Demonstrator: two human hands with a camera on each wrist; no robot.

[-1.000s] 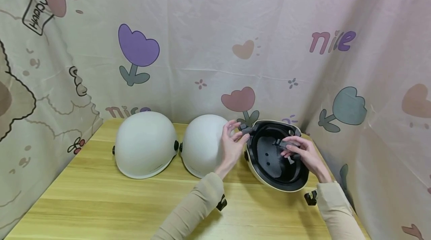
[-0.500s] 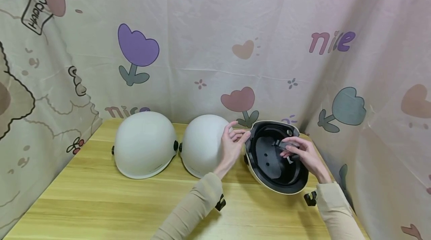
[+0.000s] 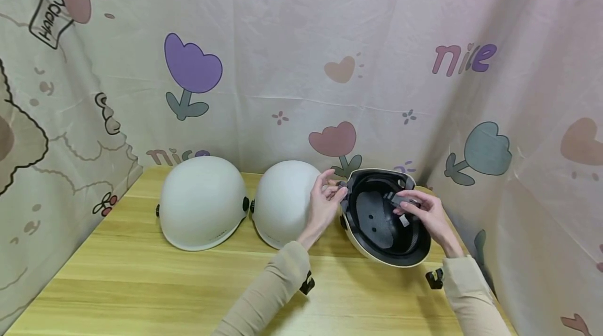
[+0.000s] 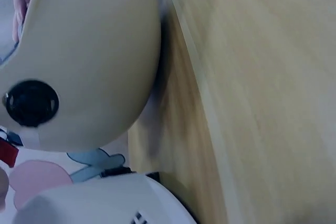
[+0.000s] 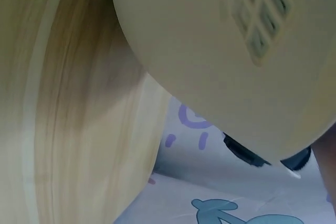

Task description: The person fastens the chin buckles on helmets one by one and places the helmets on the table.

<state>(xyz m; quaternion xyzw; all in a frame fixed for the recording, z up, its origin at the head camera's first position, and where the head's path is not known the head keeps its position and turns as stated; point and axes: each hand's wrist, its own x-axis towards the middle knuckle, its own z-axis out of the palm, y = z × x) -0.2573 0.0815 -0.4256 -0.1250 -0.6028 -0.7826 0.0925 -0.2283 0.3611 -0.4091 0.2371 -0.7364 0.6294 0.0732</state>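
At the right of the head view, a cream helmet (image 3: pixel 374 215) lies with its black-lined inside facing up. My left hand (image 3: pixel 322 208) pinches a dark grey strap end (image 3: pixel 343 187) at the helmet's left rim. A red buckle piece (image 4: pixel 8 153) shows near a fingertip at the edge of the left wrist view. Over the helmet's opening, my right hand (image 3: pixel 430 215) pinches another dark grey strap (image 3: pixel 399 200). A small white tag (image 3: pixel 404 220) shows below those fingers. The right wrist view has the helmet's shell (image 5: pixel 199 35) with a vent grille.
Two white helmets, one at the left (image 3: pixel 202 205) and one in the middle (image 3: pixel 285 205), stand dome up on the wooden table (image 3: pixel 155 294). A printed curtain (image 3: pixel 282 27) hangs behind and along both sides.
The inverted helmet has tilted and shifted slightly to the left. The strap end at my left fingers has changed its lie a little. Both hands stay nearly in place.
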